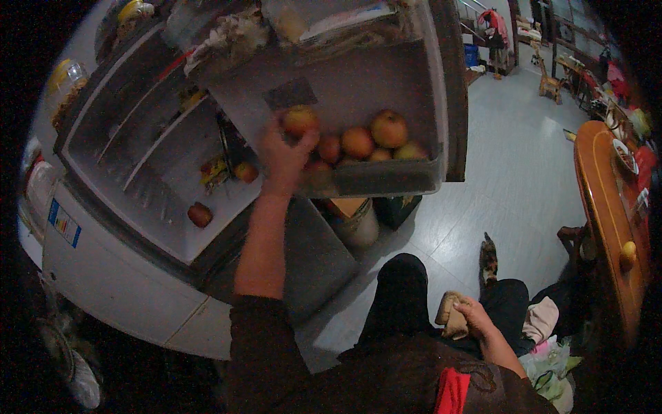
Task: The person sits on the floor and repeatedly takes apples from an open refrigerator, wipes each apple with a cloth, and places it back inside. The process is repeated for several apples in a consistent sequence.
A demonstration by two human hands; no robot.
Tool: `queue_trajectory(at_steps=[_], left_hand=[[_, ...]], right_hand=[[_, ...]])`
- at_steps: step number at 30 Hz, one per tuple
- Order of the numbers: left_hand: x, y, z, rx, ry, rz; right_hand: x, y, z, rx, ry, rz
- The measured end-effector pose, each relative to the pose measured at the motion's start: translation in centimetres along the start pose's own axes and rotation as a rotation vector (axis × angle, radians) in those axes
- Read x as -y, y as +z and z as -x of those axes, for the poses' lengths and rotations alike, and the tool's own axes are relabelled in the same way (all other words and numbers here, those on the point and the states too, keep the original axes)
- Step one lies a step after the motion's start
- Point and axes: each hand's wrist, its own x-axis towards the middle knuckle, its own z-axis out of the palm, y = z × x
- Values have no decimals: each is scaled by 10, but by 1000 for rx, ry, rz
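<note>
My left hand point(287, 155) is wrapped around a red-yellow apple point(301, 120) above a clear-walled bin point(372, 181) at the open refrigerator door point(456, 103). Several more apples point(357, 142) lie in that bin, just right of my fingers. Down by my lap, my right hand point(473, 313) grips a folded tan cloth point(451, 316). Inside the refrigerator point(170, 227), one reddish apple point(199, 214) rests near the front, and another apple point(246, 172) sits beside a yellow package point(213, 171). Motion blurs the left hand slightly.
Plastic bags point(227, 39) fill the upper door area. Below the door stands a light bucket point(359, 227) next to a dark box point(397, 211). A wooden table point(595, 176) is at right, plastic bags point(548, 372) lie beside my leg, and a patterned animal tail point(487, 259) shows on the floor.
</note>
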Motion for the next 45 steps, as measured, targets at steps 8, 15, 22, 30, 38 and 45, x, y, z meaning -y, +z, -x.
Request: queue_trajectory(at_steps=[8, 15, 22, 30, 38, 45], left_hand=[[174, -72, 15, -305, -147, -11], [306, -35, 53, -108, -512, -513], [343, -5, 49, -115, -522, -616], [386, -17, 22, -41, -639, -727], [462, -34, 28, 226, -870, -873], [379, -58, 78, -280, -624, -133]], right_hand=[[20, 15, 11, 49, 32, -42], [22, 24, 4, -30, 19, 134], [2, 2, -12, -25, 67, 170], [-5, 1, -11, -44, 58, 80], [-11, -5, -17, -111, 70, 315], [7, 2, 0, 17, 26, -57]])
